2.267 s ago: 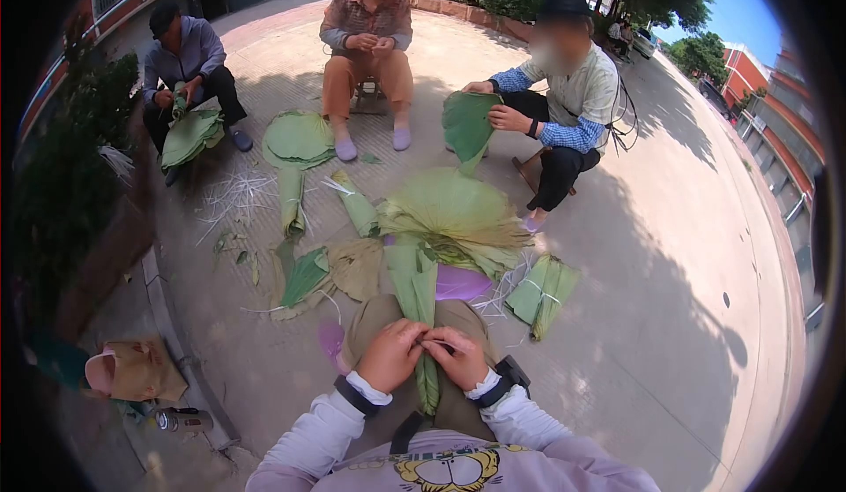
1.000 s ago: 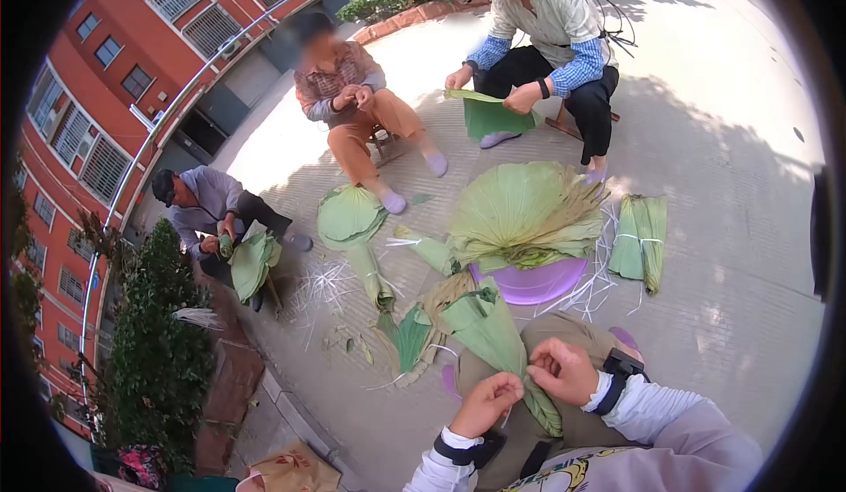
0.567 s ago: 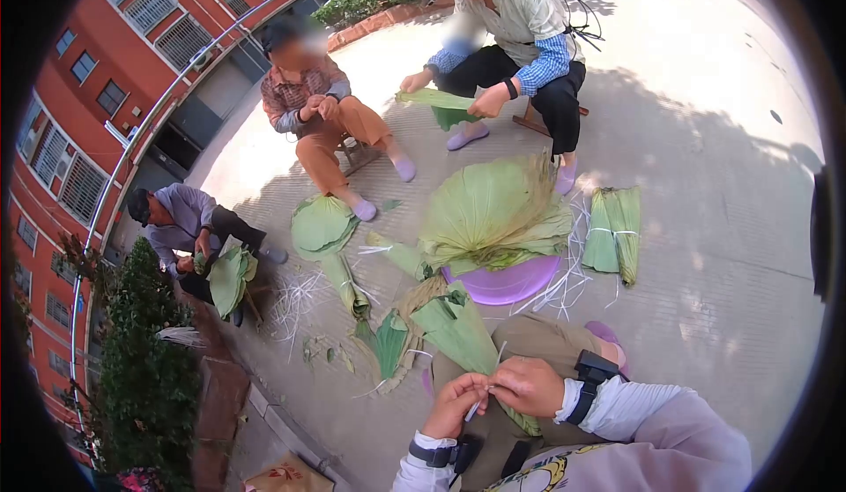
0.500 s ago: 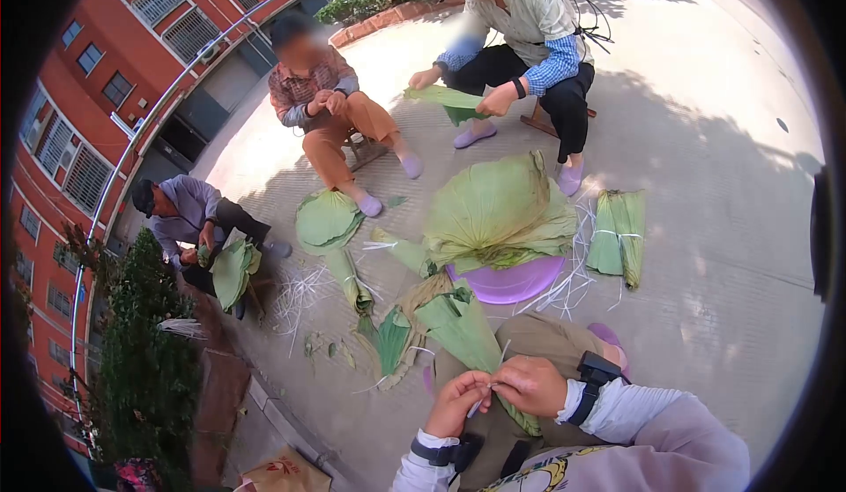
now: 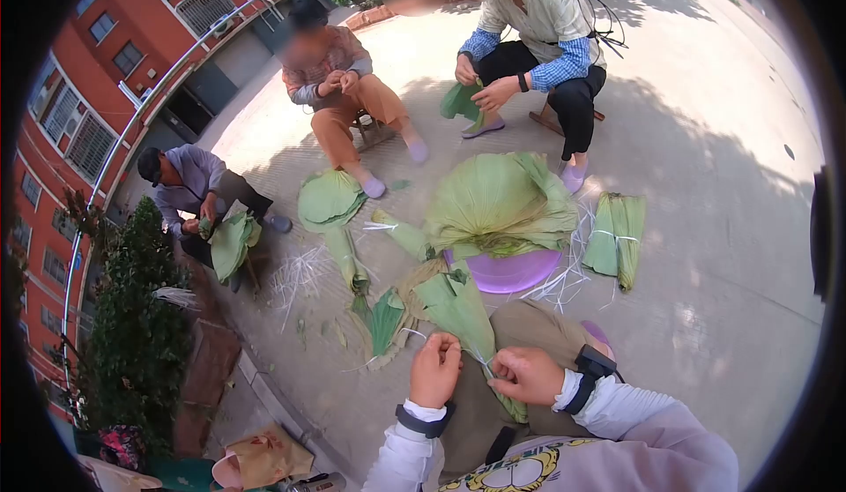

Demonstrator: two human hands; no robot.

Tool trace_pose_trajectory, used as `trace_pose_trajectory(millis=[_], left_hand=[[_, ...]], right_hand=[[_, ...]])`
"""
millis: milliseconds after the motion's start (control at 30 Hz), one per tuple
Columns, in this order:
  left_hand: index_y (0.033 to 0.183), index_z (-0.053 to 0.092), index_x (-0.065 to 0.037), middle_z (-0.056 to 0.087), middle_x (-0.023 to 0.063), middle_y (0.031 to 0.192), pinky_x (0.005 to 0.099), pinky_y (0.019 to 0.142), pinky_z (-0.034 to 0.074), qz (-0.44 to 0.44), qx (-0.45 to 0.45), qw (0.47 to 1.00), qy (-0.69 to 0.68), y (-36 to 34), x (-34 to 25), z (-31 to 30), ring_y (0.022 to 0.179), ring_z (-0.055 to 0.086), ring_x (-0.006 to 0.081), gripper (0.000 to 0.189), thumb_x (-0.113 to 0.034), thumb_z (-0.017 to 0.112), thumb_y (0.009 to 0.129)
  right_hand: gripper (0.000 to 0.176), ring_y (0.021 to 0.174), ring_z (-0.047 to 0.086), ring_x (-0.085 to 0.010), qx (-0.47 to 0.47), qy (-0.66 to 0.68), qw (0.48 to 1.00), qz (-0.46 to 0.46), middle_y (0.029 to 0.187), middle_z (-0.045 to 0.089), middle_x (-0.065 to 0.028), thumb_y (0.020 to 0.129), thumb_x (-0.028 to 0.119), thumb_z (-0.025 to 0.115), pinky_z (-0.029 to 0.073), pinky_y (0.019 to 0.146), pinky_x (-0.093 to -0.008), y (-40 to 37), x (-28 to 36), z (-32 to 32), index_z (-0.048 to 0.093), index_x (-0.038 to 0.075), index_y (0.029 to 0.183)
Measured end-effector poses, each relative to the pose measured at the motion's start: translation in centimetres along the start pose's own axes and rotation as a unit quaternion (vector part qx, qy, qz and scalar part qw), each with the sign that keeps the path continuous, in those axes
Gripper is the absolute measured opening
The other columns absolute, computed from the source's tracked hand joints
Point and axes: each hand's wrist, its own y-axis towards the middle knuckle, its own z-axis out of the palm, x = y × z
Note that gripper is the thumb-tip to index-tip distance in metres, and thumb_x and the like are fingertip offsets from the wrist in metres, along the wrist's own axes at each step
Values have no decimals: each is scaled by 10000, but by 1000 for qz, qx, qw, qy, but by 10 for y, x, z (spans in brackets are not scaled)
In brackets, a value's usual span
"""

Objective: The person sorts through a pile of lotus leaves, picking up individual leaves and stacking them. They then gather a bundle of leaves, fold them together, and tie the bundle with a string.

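Note:
A folded bundle of large green leaves (image 5: pixel 456 309) lies across my lap, its wide end pointing away from me and its narrow end between my legs. A thin white strip (image 5: pixel 480 360) goes round its narrower part. My left hand (image 5: pixel 435 370) is closed to the left of the bundle, fingertips pinched at the strip's end. On the right, my right hand (image 5: pixel 527 375) is closed too, thumb and finger pinching the strip close against the leaves. The two hands are apart, with the strip between them.
A big leaf pile (image 5: pixel 498 201) rests on a purple basin (image 5: pixel 511 272) ahead. Tied leaf bundles (image 5: pixel 617 238) lie at right, another opened bundle (image 5: pixel 385 323) at left, loose white strips (image 5: pixel 304 279) on the ground. Three people sit opposite, handling leaves or strips. A paper bag (image 5: pixel 269 455) stands lower left.
My hands were together at the strip; now they have moved apart, the left one up and to the left. The person at top right has brought the leaf lower and folded it.

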Motion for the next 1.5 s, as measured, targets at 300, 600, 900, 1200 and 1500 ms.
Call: trace_pose_trajectory(millis=[300,600,900,1200,1500], left_hand=[[1235,425,43,694,250,877,495,676,523,58,-86,919,381,14,-38,44,800,661,450,653,-278,759,775],[1437,329,41,514,216,1348,385,1006,437,162,-78,963,-202,8,-27,17,1208,543,316,637,13,587,855],[1456,351,-38,537,122,1340,395,972,480,89,-79,936,-332,-3,-42,-11,1183,562,245,540,-17,541,950],[1338,551,-69,463,213,1420,487,1095,324,146,-117,900,394,-49,22,-63,1314,410,440,629,-178,765,756],[1365,538,-122,404,180,1486,501,1120,294,125,-108,887,432,-81,16,-70,1382,332,428,745,-200,813,677]], right_hand=[[159,686,637,-242,-30,-21,999,-36,736,607,-81,886,220,666,500,616,-379,-4,-18,3,589,82,896],[548,1061,618,-237,-96,103,986,90,1222,594,-171,902,312,696,519,868,-338,-23,-65,-11,497,33,1330],[609,1183,537,-150,115,559,800,186,1350,550,-101,907,215,694,441,996,-304,-60,-8,-22,442,-23,1408],[381,943,670,-202,-265,481,771,323,1129,665,-119,923,190,643,551,728,-340,-111,-97,-104,557,-9,1236],[483,793,715,-302,-377,457,745,306,1048,702,-84,916,415,637,551,615,-392,-88,-253,-199,561,86,1262]])
